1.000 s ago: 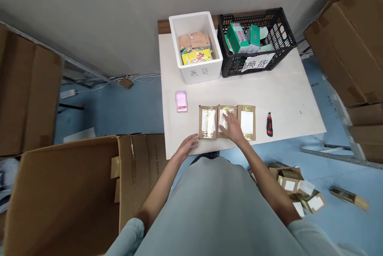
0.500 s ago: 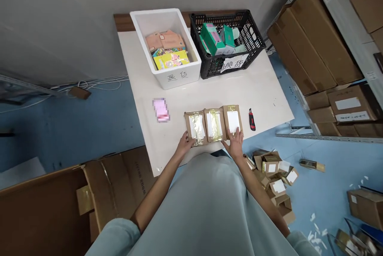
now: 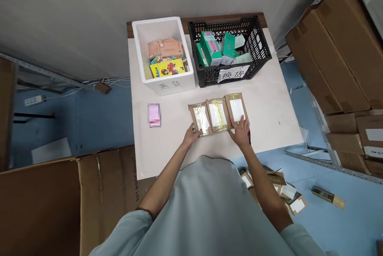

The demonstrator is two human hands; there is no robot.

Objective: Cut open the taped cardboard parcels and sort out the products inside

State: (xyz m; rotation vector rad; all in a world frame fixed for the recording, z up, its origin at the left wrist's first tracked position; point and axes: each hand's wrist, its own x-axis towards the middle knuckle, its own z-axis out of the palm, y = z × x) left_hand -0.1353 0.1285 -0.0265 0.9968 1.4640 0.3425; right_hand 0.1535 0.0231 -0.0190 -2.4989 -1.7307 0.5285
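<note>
Three taped cardboard boxes stand side by side on the white table: a left box (image 3: 201, 119), a middle box (image 3: 218, 114) and a right box (image 3: 237, 108), each with a white label. My left hand (image 3: 190, 134) grips the near left corner of the left box, its thumb toward the front. Around the near end of the right box is my right hand (image 3: 240, 132), fingers on its top and right side, thumb at the front edge. A red and black utility knife (image 3: 249, 137) lies beside my right hand, mostly hidden by it.
Behind stand a white foam bin (image 3: 170, 86) with booklets and a black crate (image 3: 206, 78) with green boxes. A blurred pink item (image 3: 154, 115) lies on the table (image 3: 167, 144) at left. Opened cartons (image 3: 289, 192) litter the floor; a large carton (image 3: 98, 192) is at left.
Both hands have slid the three boxes away from the table's front edge. My right hand now covers most of the utility knife. The camera view has shifted.
</note>
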